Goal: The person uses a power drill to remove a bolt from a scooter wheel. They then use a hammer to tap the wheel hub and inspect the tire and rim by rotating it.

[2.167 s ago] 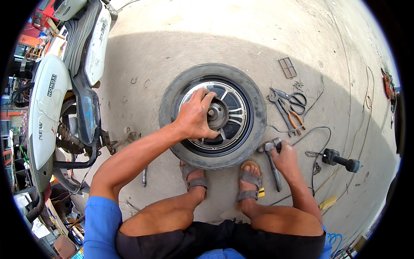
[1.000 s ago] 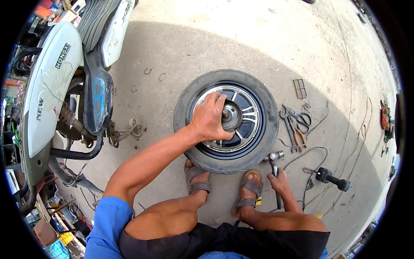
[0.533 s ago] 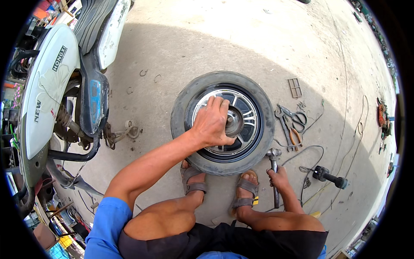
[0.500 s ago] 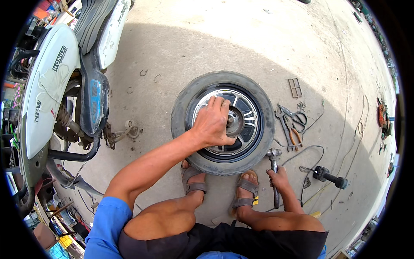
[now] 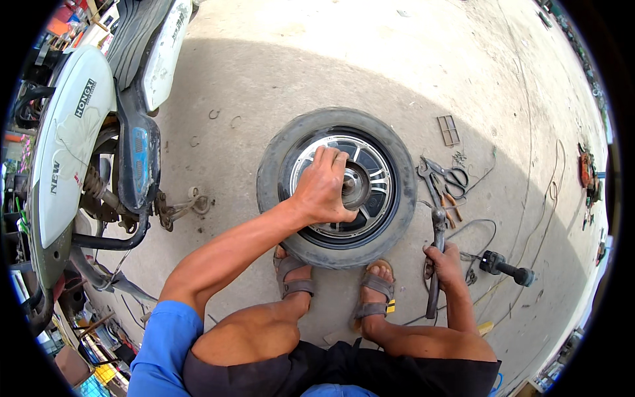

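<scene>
A wheel with a grey-black tyre (image 5: pixel 403 182) and a silver-and-black hub lies flat on the ground in front of my feet. My left hand (image 5: pixel 322 190) is closed over the hub, its fingers and thumb spread around the edge of a round metal disc (image 5: pixel 362 190) at the centre. Part of that disc is hidden under the palm. To the right of the wheel, my right hand (image 5: pixel 447 266) grips a hammer (image 5: pixel 438 231) by its handle. The hammer stands nearly upright in the picture, its head away from me and apart from the tyre.
Pliers with orange handles (image 5: pixel 454 206), scissors (image 5: pixel 458 177) and a small metal grid (image 5: pixel 448 130) lie right of the wheel. A black power tool (image 5: pixel 507 268) rests beside loose cables farther right. A white scooter (image 5: pixel 69 145) stands on the left.
My right hand has risen with the hammer, up and to the right, and the hammer head has moved away from the tyre's edge. My left hand keeps its hold on the disc.
</scene>
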The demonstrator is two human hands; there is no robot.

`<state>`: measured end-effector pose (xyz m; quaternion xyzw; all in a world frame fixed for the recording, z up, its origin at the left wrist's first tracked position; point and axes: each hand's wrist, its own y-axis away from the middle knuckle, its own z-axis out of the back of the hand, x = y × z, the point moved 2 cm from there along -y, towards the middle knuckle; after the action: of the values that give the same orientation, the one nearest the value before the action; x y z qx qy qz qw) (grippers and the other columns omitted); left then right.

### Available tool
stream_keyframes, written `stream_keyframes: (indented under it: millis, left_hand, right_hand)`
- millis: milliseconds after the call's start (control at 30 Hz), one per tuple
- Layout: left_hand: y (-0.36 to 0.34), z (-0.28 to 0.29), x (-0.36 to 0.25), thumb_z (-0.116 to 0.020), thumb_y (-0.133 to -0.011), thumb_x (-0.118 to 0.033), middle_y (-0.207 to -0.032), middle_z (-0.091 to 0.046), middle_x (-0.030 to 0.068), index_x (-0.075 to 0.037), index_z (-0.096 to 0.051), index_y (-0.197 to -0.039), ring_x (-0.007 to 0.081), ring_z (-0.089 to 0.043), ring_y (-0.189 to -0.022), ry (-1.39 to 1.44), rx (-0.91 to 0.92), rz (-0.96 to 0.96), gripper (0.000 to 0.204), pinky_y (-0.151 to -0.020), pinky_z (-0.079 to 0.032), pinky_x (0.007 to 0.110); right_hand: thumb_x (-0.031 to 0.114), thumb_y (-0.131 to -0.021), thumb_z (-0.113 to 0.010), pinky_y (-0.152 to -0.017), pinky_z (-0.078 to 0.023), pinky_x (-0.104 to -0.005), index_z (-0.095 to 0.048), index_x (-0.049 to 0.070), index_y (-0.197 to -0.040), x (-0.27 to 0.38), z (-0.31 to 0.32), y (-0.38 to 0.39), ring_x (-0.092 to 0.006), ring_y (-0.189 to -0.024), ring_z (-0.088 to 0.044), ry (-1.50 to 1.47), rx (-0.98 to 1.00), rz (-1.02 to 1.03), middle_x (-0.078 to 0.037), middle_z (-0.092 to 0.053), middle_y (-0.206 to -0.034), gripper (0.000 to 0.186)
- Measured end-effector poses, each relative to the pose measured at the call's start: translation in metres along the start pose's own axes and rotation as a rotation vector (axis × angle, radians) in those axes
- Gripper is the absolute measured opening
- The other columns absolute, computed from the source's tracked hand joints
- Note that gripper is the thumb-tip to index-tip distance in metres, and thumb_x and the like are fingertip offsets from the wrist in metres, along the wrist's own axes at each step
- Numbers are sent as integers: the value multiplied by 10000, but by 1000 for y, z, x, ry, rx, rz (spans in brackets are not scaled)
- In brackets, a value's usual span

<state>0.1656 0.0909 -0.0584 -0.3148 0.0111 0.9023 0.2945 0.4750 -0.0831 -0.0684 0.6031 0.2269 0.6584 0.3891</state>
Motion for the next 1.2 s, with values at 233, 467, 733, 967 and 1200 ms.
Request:
stream_keyframes:
  millis: [233,467,733,967,1200]
  left_hand:
    - [4,1,-3,-931,-473,-300,-1232,-524,263,135,-524,-1270,426,-509,-1147,34,-12,30,994,-973,-497,480]
    - [-7,12,-11,-913,-463,-262,-1202,-530,266,151,-528,-1252,424,-512,-1135,31,-76,-26,970,-947,-517,469]
    - [-16,11,-19,-897,-458,-259,-1190,-534,268,160,-533,-1246,425,-506,-1142,35,-88,-36,964,-940,-526,472]
    - [-22,4,-24,-887,-462,-263,-1184,-534,264,160,-522,-1255,423,-506,-1123,60,-58,-53,970,-926,-530,473]
    - [-20,6,-18,-886,-469,-264,-1184,-524,260,175,-535,-1247,409,-504,-1129,49,-67,-36,960,-935,-527,457]
  right_hand:
    - [179,-915,-688,-427,-465,-307,-570,6,-796,68,-10,22,-134,-469,-549,258,56,169,-27,-565,-617,240]
    - [320,-1019,-634,-424,-420,-268,-540,10,-951,126,-54,61,-90,-480,-515,290,312,435,-15,-545,-682,331]
    - [282,-1065,-577,-513,-475,-360,-568,-41,-962,172,-90,80,-196,-537,-633,434,504,415,-118,-606,-614,340]
    - [281,-1057,-577,-507,-456,-387,-557,-36,-944,166,-89,75,-280,-510,-620,630,379,707,-144,-593,-588,338]
    - [307,-1065,-557,-522,-443,-421,-541,-37,-896,179,-82,97,-298,-516,-594,424,368,743,-169,-569,-580,383]
